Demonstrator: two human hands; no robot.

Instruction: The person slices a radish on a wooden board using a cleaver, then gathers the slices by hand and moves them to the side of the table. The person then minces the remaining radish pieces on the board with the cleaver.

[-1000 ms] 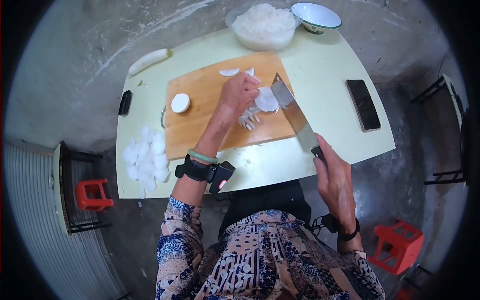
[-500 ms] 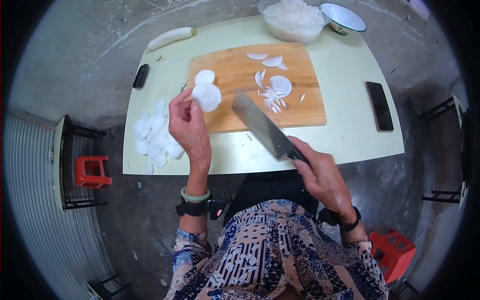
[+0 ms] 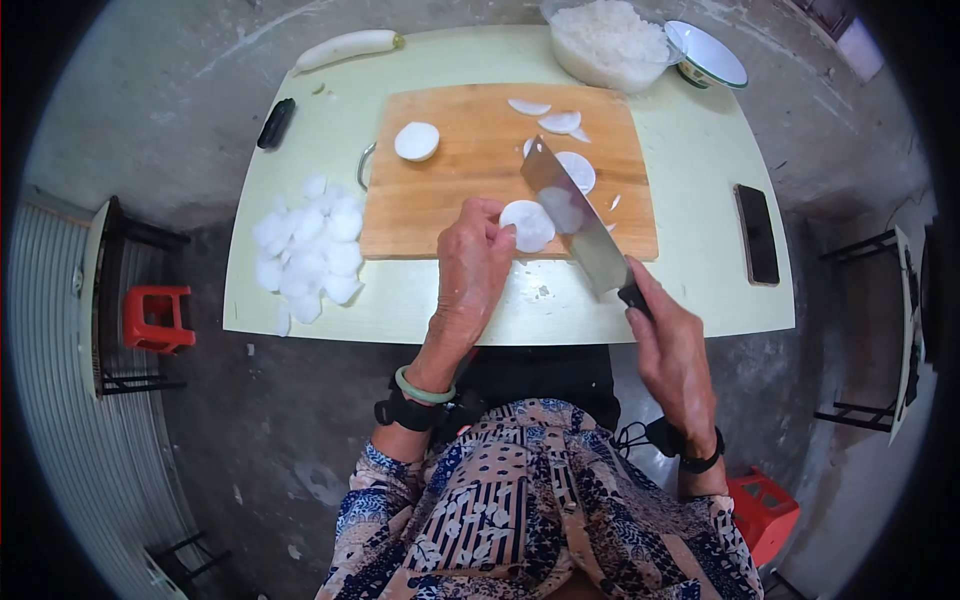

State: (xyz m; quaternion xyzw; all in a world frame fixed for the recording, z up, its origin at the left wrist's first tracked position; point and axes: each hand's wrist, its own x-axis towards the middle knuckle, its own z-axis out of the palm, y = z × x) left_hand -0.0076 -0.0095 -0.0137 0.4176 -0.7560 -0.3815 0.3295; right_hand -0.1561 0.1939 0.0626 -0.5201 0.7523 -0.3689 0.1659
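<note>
Between the thumb and fingers of my left hand [image 3: 472,255] is a round white radish slice [image 3: 527,226], held low over the front of the wooden cutting board [image 3: 470,165]. My right hand [image 3: 672,345] grips a cleaver [image 3: 592,232] by its dark handle. The broad blade slants up and left across the board, just right of the held slice. Behind the blade lies another round slice [image 3: 577,172], partly covered, with thin shreds mostly hidden. Half-round slices [image 3: 560,122] rest toward the board's far side. A short radish piece [image 3: 416,141] sits at its left.
A pile of radish slices [image 3: 312,250] lies left of the board. Farther back are a whole white radish [image 3: 348,48], a black object [image 3: 277,124], a glass bowl of white shreds [image 3: 608,45] and a white bowl [image 3: 708,55]. A phone [image 3: 757,235] lies at right.
My left hand has carried the slice rightward and down, away from the radish piece to the front of the board. The cleaver has moved right and now covers the shreds.
</note>
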